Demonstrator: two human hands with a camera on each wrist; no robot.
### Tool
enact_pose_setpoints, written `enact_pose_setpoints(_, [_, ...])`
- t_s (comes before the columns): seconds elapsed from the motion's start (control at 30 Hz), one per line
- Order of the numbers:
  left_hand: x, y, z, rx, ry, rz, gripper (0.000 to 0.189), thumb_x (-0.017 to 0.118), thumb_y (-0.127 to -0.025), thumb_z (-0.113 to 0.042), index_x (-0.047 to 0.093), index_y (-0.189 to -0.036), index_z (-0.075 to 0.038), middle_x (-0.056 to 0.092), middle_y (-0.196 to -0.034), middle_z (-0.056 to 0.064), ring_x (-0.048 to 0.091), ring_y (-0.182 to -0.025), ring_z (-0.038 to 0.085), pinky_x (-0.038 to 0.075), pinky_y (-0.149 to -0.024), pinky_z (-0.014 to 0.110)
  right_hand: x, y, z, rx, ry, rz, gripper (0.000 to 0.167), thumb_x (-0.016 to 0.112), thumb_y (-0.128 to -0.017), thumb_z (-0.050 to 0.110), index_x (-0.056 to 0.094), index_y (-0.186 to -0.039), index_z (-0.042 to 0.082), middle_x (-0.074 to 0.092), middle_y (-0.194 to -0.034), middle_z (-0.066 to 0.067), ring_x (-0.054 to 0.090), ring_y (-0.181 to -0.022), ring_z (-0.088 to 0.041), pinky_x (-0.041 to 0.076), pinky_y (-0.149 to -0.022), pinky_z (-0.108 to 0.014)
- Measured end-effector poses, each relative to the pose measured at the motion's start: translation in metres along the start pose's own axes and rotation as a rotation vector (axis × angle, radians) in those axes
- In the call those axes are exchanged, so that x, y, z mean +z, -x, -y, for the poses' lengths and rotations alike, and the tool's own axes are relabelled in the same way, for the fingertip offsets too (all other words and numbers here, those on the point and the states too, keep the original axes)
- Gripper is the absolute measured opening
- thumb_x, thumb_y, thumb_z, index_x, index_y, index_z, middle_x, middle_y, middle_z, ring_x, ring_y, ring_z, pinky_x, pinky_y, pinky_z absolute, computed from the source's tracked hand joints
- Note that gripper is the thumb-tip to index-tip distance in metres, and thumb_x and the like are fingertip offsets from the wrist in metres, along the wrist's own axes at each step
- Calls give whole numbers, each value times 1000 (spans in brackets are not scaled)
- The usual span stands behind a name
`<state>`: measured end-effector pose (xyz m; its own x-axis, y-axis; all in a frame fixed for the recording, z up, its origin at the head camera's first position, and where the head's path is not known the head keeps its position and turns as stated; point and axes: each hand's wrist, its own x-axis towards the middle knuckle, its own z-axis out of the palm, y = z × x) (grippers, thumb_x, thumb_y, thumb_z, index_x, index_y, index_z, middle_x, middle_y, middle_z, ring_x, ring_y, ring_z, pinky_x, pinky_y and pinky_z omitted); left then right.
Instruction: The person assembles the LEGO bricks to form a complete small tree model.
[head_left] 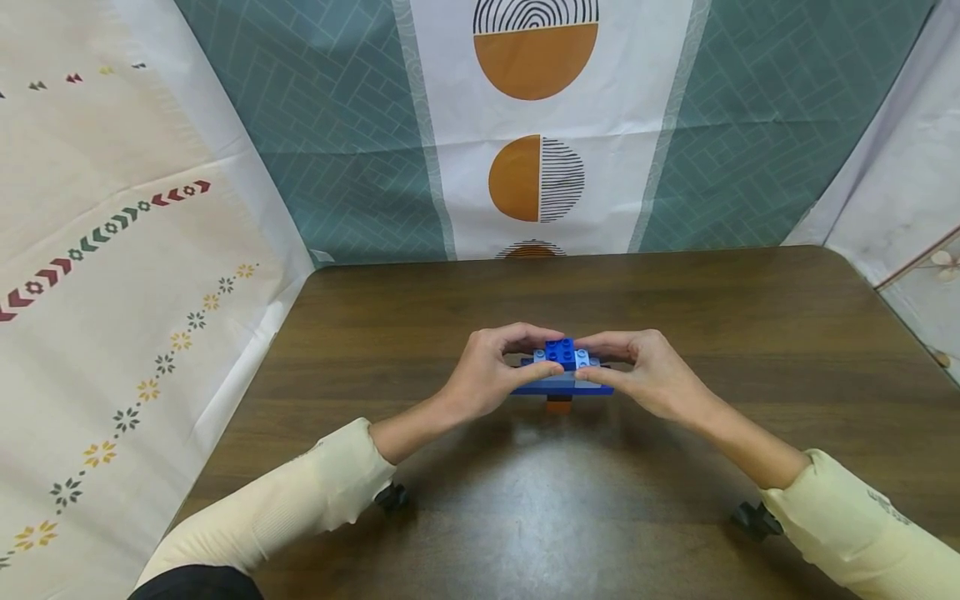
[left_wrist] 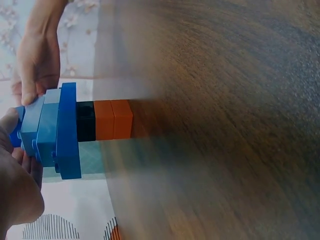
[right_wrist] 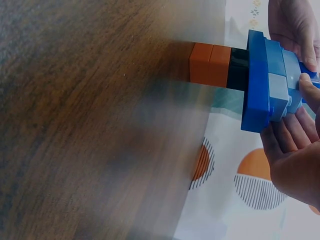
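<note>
A stack of toy building bricks stands upright on the brown table. Orange bricks (left_wrist: 104,120) form its base, with a black brick (right_wrist: 238,68) above them. A wide blue layer (left_wrist: 69,135) crosses the black brick and overhangs it on both sides. Narrower light blue bricks (right_wrist: 278,89) are stepped above that. On top sits a dark blue brick (head_left: 559,353). My left hand (head_left: 489,368) pinches the upper bricks from the left, thumb in front and fingers behind. From the right, my right hand (head_left: 651,371) holds the same upper part, its thumb on the near face.
The wooden table (head_left: 420,308) has rounded far corners. Behind it hangs a patterned green and white cloth (head_left: 360,192), and a cream cloth (head_left: 150,275) hangs on the left. Dark small objects (head_left: 756,521) show under the sleeve cuffs.
</note>
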<state>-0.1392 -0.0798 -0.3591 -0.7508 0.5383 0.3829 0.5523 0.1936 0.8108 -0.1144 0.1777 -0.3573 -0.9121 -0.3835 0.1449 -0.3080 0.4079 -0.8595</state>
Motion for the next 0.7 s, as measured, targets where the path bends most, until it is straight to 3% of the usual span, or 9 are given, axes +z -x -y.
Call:
enact_pose_setpoints(0.43, [-1, -2, -1, 38, -66, 24, 35, 84, -94, -16, 76, -127, -8, 77, -119, 2, 72, -106, 7, 59, -95, 30, -1, -1, 0, -4, 30, 2, 43, 84, -94, 17, 73, -132, 1, 74, -127, -14, 73, -113, -30, 61, -94, -44])
enact_pose_setpoints(0.7, [-2, -4, -2, 48, -86, 32, 34, 85, -93, -15, 76, -126, -7, 77, -118, 3, 72, -105, 7, 61, -94, 36, -1, -1, 0, -21, 50, 1, 42, 84, -94, 17, 73, -131, 1, 75, -126, -14, 74, -113, -31, 60, -94, -46])
